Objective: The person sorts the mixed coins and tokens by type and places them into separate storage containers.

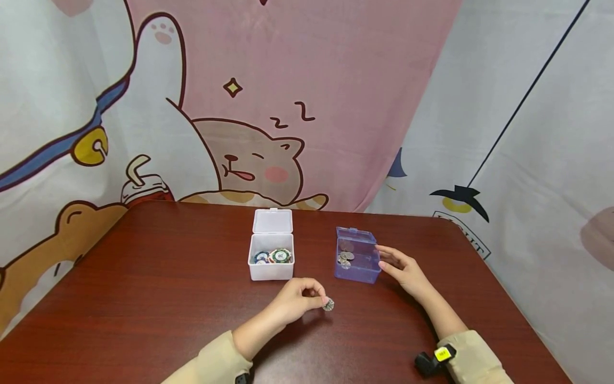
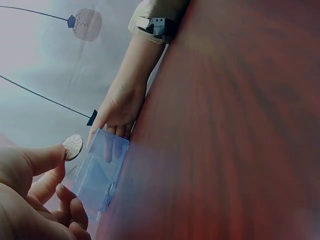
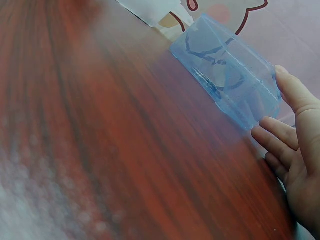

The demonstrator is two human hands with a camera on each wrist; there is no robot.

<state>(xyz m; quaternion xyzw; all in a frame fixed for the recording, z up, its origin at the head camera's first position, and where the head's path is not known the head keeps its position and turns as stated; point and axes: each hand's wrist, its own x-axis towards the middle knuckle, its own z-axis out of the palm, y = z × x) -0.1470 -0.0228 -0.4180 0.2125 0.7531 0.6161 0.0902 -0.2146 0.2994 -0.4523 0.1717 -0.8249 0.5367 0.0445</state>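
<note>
My left hand (image 1: 299, 301) pinches a silver coin (image 1: 328, 304) by its edge between thumb and fingertips, above the table in front of the boxes. The left wrist view shows that coin (image 2: 73, 146) face-on. Beside the right wall of a clear blue plastic box (image 1: 357, 274) is my right hand (image 1: 408, 274), its fingers mostly straight and touching the box. In the right wrist view the thumb (image 3: 295, 90) rests along the box's edge. The box stands with its lid raised, and several silver coins (image 1: 345, 258) lie in its left part.
A white plastic box (image 1: 271, 273) with its lid up stands left of the blue one and holds several poker chips (image 1: 280, 256). Both boxes are on a dark red wooden table (image 1: 168, 298). A cartoon-printed cloth (image 1: 364, 80) hangs behind the table.
</note>
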